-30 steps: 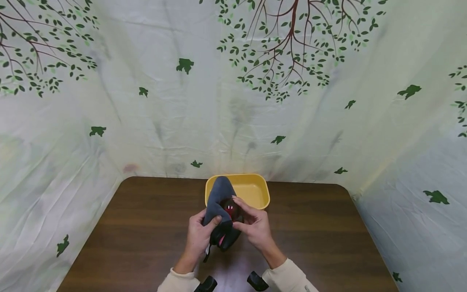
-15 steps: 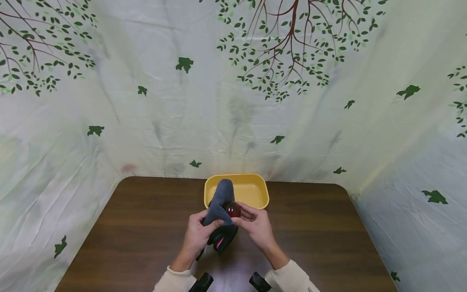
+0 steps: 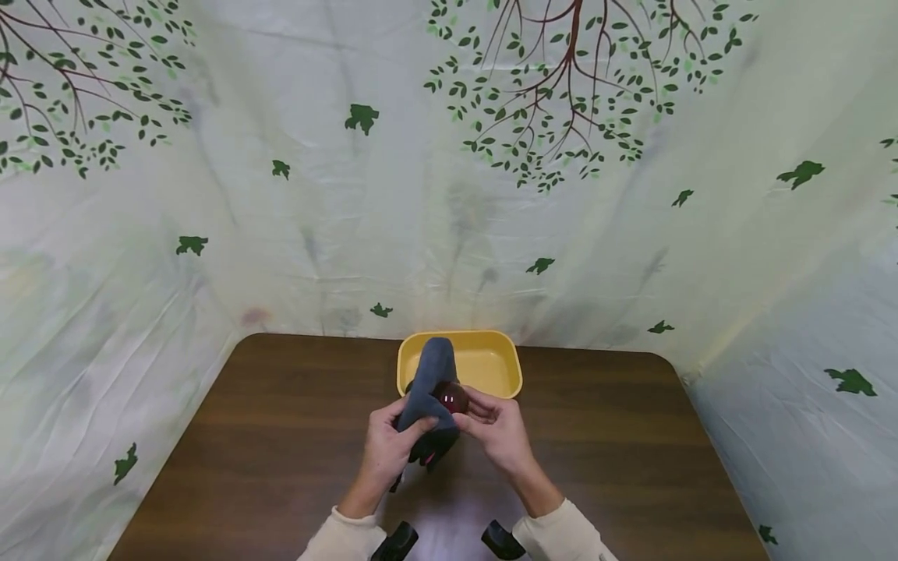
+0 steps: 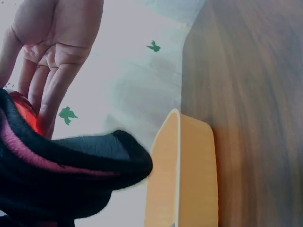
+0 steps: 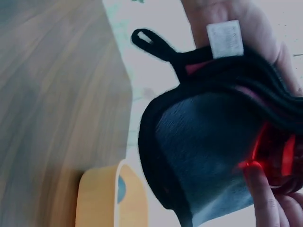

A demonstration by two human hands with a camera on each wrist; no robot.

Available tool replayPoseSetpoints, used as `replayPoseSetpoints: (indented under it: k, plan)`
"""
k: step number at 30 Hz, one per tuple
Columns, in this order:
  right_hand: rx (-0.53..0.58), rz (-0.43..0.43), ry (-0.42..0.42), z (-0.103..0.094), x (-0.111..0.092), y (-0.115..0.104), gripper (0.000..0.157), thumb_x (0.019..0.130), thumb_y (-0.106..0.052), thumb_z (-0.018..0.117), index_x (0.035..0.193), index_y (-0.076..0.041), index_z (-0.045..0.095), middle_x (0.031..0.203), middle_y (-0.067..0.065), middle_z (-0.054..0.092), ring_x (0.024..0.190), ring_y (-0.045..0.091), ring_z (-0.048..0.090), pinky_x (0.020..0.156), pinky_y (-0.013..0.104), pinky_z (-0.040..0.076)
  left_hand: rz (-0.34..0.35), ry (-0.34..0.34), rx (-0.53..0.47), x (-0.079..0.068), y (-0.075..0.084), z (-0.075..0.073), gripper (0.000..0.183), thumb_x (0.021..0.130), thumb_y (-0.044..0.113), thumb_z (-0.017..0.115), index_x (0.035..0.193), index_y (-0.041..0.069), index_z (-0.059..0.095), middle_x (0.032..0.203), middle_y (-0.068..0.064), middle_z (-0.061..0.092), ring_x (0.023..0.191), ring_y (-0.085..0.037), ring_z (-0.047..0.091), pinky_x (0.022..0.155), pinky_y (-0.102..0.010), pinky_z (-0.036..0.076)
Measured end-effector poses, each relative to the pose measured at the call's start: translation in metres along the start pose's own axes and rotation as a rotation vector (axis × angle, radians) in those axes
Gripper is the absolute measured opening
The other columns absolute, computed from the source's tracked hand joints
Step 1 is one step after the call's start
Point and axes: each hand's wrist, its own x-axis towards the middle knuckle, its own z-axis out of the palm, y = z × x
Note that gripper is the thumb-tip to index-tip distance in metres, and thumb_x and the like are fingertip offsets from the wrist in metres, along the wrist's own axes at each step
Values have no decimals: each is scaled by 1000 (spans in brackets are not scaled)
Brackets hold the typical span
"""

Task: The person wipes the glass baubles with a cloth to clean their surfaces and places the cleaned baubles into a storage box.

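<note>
A folded blue-grey cloth pad [image 3: 423,401] with black edging, pink lining and a hanging loop is held up in front of the body, overlapping the yellow container in the head view. My left hand [image 3: 389,440] grips it, thumb on top. A white label [image 5: 225,39] shows by the left hand in the right wrist view. Against the cloth sits a dark red, shiny, rounded glassy thing [image 3: 453,397], partly hidden by the fabric. My right hand [image 3: 496,432] pinches its right side between thumb and fingers. One right fingertip [image 5: 255,172] presses at the red surface beside the cloth.
A yellow rectangular container [image 3: 494,362] stands at the table's far edge, behind the hands. The brown wooden table [image 3: 603,452] extends to both sides. A pale curtain [image 3: 316,218] printed with branches and leaves hangs behind and beside it.
My right fingers have slid down from the top of the red thing to its side, and more of it shows. The cloth's lower part has folded up, hiding most of its pink lining.
</note>
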Motion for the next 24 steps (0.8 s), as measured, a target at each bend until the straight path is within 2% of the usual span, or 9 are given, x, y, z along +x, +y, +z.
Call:
replayPoseSetpoints:
  k: [3,7,11,16,24]
  plan:
    - [-36,-93,-7,-1,0,3,55,78,4,76,127,15,52,123,33,55,105,15,63,86,30,51,-30,29,1,0,2,3,23,79,-6,73,102,-9,68,83,0,70,73,-12,64,68,-25,55]
    - [-76,-205,-39,-3,1,4,58,75,8,76,129,10,54,128,28,56,110,18,61,89,33,50,-80,35,-53,2,3,3,19,84,-6,69,101,-14,66,81,4,70,72,-11,66,67,-25,56]
    - [-95,-265,-68,-4,3,7,58,76,9,75,130,9,54,131,26,54,114,17,59,90,32,50,-120,18,-139,3,4,2,22,86,-7,65,104,-20,61,82,4,70,74,-11,66,68,-26,56]
    - [-85,-246,-23,-5,3,8,58,73,12,76,127,13,55,125,30,57,108,15,63,85,32,52,-98,-30,-137,3,7,0,23,84,-8,68,103,-19,61,82,3,70,74,-13,66,68,-27,56]
    - [-80,-131,8,-4,0,2,46,84,-3,72,125,13,56,117,31,60,98,16,68,79,32,55,53,-73,-11,1,7,-3,25,79,-6,72,101,-15,64,85,3,69,76,-10,64,70,-24,54]
